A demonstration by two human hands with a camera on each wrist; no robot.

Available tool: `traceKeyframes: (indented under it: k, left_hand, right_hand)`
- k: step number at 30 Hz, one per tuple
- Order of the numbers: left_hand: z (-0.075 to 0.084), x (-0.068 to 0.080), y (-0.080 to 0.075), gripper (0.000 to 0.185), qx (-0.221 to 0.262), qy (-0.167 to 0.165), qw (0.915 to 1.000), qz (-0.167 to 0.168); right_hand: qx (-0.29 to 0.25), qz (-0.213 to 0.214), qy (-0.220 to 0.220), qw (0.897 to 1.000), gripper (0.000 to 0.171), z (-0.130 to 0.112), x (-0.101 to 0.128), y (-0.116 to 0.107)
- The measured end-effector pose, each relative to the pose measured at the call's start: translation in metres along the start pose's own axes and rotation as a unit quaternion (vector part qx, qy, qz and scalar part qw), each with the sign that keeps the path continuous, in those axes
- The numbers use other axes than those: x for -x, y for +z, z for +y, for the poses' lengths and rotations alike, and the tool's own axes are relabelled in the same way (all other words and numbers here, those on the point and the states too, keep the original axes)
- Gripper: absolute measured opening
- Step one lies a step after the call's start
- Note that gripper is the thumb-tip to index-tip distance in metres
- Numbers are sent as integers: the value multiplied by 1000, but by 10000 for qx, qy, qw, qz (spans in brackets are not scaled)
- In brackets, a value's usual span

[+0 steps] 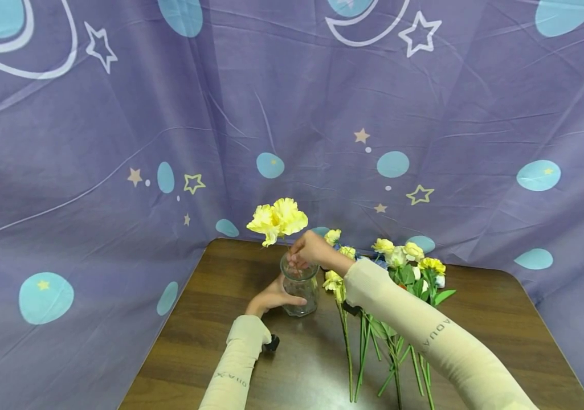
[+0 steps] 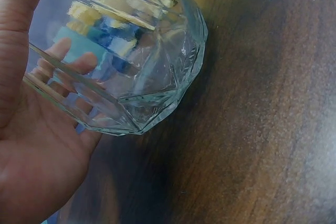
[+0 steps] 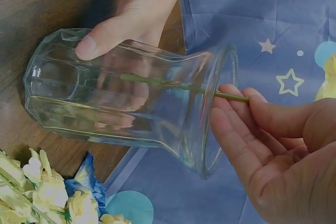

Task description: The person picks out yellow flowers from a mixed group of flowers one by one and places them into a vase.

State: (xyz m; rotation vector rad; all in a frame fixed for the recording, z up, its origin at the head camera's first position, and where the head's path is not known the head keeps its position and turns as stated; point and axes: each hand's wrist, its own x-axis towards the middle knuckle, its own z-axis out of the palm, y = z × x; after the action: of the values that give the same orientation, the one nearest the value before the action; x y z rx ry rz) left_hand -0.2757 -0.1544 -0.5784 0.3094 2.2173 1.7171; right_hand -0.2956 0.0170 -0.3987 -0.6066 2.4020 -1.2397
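Stem in vase, vase seemingly on table, flowers right, backdrop behind

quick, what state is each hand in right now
Left hand: holding the clear, faceted glass vase.
Right hand: pinching the thin green stem of the ruffled yellow flower.

And here's the table, brown wood grain, rounded at both far corners, a pale sheen glowing across its near middle! Left of centre, towards the far side, stands the clear glass vase, upright. Just right of it, what a spread: flowers lying in a loose bunch, partly hidden, yellow, cream and blue heads at the far end, green leaves poking out, long stems fanning towards the near edge!
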Motion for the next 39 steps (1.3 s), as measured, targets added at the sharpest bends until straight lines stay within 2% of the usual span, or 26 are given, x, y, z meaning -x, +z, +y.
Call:
traceKeyframes:
  k: [12,22,26,30,39]
  left_hand:
    - [1,1,0,119,-25,98,9999,-24]
    - [-2,0,-1,120,-43,31,10000,-36]
    - [-3,1,-1,120,-31,-2,10000,-45]
    - [-3,-1,-1,117,101,202,9997,-120]
    - [-3,-1,0,111,165,253,9994,-146]
  right_hand:
    - [201,-153,16,9997,13,-1,1,5]
    - [51,-92,98,9999,12,4,-1,11]
    - [175,-103,26,9998,10,7,-1,13]
    - [309,-79,30,9995,9,8,-1,15]
    - [993,-4,-181,9949,13,12,-3,20]
